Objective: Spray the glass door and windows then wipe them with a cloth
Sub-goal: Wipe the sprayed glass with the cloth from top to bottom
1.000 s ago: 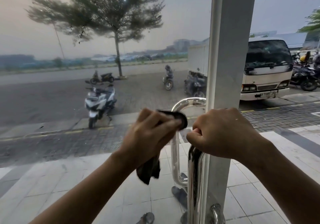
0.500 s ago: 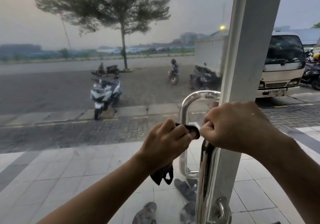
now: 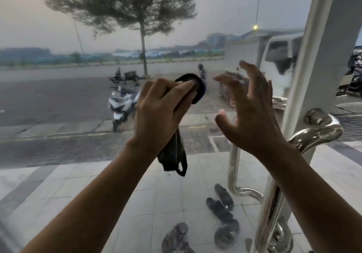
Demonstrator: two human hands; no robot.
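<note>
The glass door (image 3: 58, 106) fills the view, hazy and streaked. My left hand (image 3: 162, 111) grips a dark cloth (image 3: 174, 155) in a fist at mid-height; one end pokes out above the fingers and the rest hangs below the wrist. My right hand (image 3: 248, 113) is raised beside it with fingers spread and slightly bent, holding nothing, just left of the white door frame (image 3: 317, 76). The chrome door handle (image 3: 315, 133) curves out of the frame to the right of that hand. No spray bottle is in view.
A second chrome handle (image 3: 233, 164) shows through the glass on the outer side. Several sandals (image 3: 221, 209) lie on the tiled floor outside. Beyond are a white scooter (image 3: 122, 106), a tree (image 3: 143, 37) and a white truck (image 3: 274, 57).
My right hand has let go of the door handle and lifted with its fingers spread. My left hand has risen with the cloth. The view has shifted left and down.
</note>
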